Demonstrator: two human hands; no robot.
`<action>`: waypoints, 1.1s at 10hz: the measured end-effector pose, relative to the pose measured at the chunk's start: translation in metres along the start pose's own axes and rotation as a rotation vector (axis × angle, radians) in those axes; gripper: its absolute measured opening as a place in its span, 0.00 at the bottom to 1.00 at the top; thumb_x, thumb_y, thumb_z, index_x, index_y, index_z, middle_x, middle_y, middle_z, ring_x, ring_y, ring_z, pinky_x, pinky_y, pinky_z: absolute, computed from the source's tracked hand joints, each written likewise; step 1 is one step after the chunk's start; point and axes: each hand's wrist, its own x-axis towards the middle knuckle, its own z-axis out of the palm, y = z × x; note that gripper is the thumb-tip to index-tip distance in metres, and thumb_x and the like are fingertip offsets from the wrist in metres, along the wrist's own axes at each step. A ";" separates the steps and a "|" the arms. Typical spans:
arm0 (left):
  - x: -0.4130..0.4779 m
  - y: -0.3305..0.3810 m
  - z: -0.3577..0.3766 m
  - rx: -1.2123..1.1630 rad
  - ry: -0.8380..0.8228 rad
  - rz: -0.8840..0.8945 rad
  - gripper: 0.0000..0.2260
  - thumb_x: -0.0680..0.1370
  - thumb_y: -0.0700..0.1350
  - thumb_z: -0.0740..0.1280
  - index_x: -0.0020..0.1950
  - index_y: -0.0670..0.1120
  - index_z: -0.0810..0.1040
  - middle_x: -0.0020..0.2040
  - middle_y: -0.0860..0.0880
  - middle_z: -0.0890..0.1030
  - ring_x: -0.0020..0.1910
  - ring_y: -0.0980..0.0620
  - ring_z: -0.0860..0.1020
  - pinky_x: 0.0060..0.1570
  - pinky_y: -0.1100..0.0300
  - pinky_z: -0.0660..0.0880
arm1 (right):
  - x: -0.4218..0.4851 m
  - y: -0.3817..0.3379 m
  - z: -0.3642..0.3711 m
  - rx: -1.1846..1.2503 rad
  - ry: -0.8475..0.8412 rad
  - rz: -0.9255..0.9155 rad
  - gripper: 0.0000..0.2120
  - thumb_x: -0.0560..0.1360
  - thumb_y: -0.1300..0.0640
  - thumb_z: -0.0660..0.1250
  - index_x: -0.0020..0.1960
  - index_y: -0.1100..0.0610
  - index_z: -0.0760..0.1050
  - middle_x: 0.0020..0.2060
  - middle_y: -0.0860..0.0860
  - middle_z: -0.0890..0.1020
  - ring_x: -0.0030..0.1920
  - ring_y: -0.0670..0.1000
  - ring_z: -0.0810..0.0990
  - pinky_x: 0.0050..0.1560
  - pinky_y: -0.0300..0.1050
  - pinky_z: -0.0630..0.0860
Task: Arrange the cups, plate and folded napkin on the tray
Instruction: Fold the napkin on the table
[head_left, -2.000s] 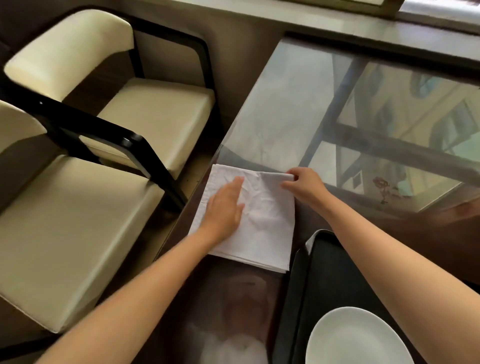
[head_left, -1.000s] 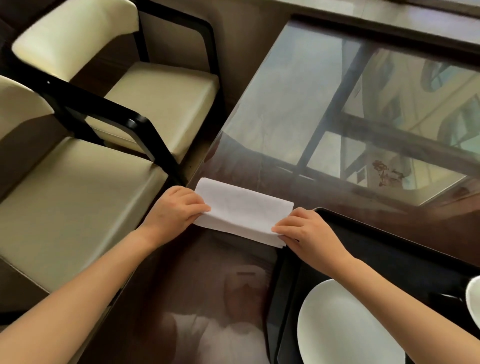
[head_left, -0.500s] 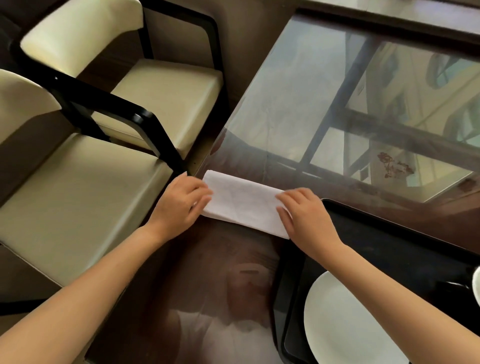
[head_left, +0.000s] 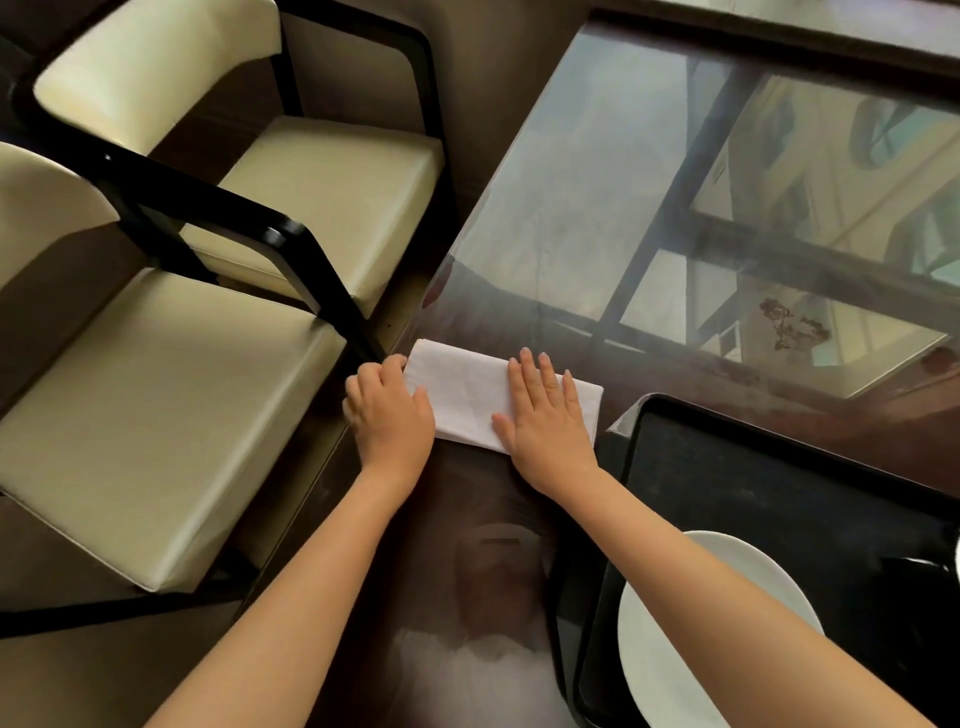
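The white folded cloth napkin (head_left: 467, 395) lies on the dark glossy glass-topped table (head_left: 571, 208), just left of the black rectangular tray (head_left: 779, 499). The right hand (head_left: 545, 415) presses flat on it, fingers extended. The left hand (head_left: 389, 410) rests curled at its left end. A round white plate (head_left: 670, 649) sits on the tray.

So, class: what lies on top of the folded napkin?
Both hands: the right hand lies flat on the napkin, and the left hand covers its left end. The cloth beneath them is hidden.
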 end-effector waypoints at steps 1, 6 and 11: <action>-0.003 -0.005 -0.007 -0.053 -0.071 -0.056 0.12 0.76 0.42 0.62 0.59 0.43 0.72 0.55 0.42 0.75 0.55 0.43 0.71 0.54 0.52 0.68 | 0.000 0.000 -0.001 -0.003 -0.007 -0.005 0.31 0.80 0.44 0.47 0.75 0.56 0.38 0.77 0.53 0.41 0.76 0.53 0.37 0.72 0.51 0.32; -0.009 -0.009 -0.019 -0.090 -0.100 -0.157 0.05 0.77 0.45 0.62 0.44 0.44 0.72 0.45 0.45 0.74 0.44 0.46 0.73 0.42 0.55 0.67 | -0.001 0.000 -0.004 0.007 -0.025 -0.008 0.31 0.80 0.44 0.46 0.75 0.55 0.37 0.77 0.53 0.40 0.76 0.53 0.36 0.74 0.52 0.33; -0.019 -0.008 -0.021 0.043 -0.100 -0.133 0.06 0.75 0.40 0.61 0.52 0.43 0.70 0.56 0.41 0.73 0.58 0.41 0.70 0.58 0.47 0.67 | -0.001 0.002 0.004 0.006 -0.020 -0.021 0.38 0.75 0.37 0.49 0.75 0.55 0.36 0.76 0.53 0.39 0.76 0.53 0.35 0.72 0.52 0.30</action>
